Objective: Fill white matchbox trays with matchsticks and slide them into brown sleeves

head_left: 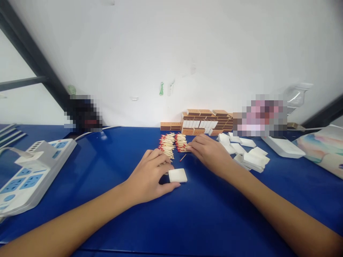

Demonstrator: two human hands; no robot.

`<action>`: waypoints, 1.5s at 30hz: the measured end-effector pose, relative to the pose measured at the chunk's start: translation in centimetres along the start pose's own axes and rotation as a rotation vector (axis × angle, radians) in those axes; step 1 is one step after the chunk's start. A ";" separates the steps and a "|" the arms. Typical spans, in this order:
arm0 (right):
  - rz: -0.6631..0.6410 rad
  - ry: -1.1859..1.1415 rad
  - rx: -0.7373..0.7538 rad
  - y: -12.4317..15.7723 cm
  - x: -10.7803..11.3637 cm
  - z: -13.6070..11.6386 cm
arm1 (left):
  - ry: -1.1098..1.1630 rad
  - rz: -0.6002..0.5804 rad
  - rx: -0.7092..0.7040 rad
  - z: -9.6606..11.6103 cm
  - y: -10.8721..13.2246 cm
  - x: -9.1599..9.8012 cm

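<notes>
My left hand (151, 175) rests on the blue table, its thumb and fingers bent around the left side of a small white matchbox tray (178, 175). Some matchsticks show under its fingers. Beyond it lies a heap of red-tipped matches (166, 143). My right hand (207, 151) reaches to a second heap of matches (181, 140), fingertips pinched together at its near right edge with match ends between them. A single loose match (183, 157) lies between the hands.
Brown matchboxes (198, 113) stand stacked against the white wall. Several white trays (237, 148) lie scattered at right, near a larger white box (284, 146). A power strip (34, 175) with a plugged-in cable sits at left. Blurred patches hide items at the back.
</notes>
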State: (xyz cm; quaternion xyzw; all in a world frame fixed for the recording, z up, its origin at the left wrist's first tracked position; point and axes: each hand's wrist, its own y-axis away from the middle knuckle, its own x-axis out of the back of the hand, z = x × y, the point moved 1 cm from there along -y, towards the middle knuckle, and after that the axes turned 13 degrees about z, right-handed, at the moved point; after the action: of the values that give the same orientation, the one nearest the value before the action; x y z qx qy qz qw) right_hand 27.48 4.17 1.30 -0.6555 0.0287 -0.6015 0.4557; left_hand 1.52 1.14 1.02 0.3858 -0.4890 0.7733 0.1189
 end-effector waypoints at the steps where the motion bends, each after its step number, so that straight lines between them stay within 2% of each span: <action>1: 0.002 -0.017 -0.008 0.0 0.1 -0.1 | -0.002 0.000 0.004 0.0 0.0 0.0; 25: 0.079 -0.402 -0.083 0.2 1.8 -1.2 | 0.061 -0.008 -0.012 0.2 -0.1 0.1; 29: 0.040 -0.449 -0.078 0.2 1.9 -1.3 | 0.092 -0.029 -0.033 0.3 0.0 0.0; 37: 0.000 -0.470 -0.100 0.2 2.1 -1.5 | 0.040 0.007 -0.023 -0.1 -0.1 0.1; 41: 0.000 -0.542 -0.154 0.0 2.8 -1.8 | 0.036 0.035 -0.015 -0.2 0.0 0.1; 45: -0.076 -0.650 -0.266 -0.5 3.8 -2.5 | 0.032 0.048 0.012 -0.3 0.1 0.0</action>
State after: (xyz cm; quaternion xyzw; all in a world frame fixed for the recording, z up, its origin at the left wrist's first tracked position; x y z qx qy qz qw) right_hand 26.25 0.81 4.18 -0.8670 -0.0642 -0.3689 0.3287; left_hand 1.33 1.33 0.95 0.3622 -0.4915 0.7848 0.1062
